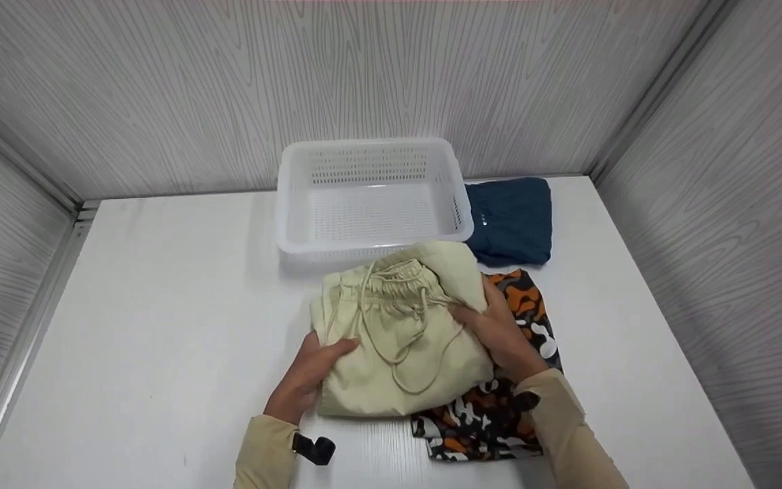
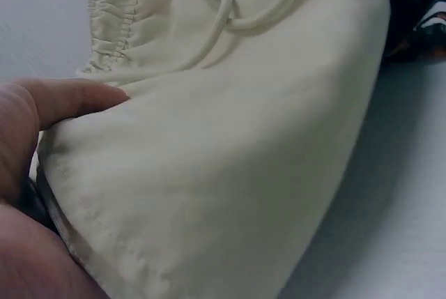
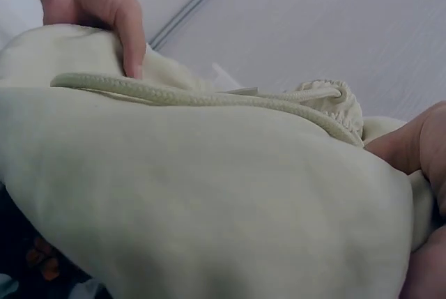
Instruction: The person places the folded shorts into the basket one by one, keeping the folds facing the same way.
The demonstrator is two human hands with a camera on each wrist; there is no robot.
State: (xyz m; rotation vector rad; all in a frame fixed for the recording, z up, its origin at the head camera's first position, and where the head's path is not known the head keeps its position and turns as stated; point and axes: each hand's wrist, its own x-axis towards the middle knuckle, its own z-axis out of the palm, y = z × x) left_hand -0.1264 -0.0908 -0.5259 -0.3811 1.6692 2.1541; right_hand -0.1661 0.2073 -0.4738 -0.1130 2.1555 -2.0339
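Note:
Pale beige-green drawstring pants [image 1: 425, 367], folded into a bundle, are held between both hands over the front of the table. Their gathered elastic waist and loose cord lie on top. My left hand [image 1: 309, 373] grips the left edge, thumb on the upper face; in the left wrist view, the thumb presses the cloth [image 2: 230, 146] below the waistband. At the right edge my right hand [image 1: 499, 336] pinches a fold, its thumb on top and fingers behind. The right wrist view has the cord [image 3: 188, 95] running across the bundle between both hands.
Behind the pants stands a white perforated plastic basket [image 1: 286, 197] with nothing in it. A folded dark blue garment [image 1: 516, 224] lies against its right side. Camouflage-print cloth [image 1: 493, 421] in orange, black and white is partly under the pants. Grey wood-grain walls [image 1: 364, 68] enclose the white table [image 1: 160, 326].

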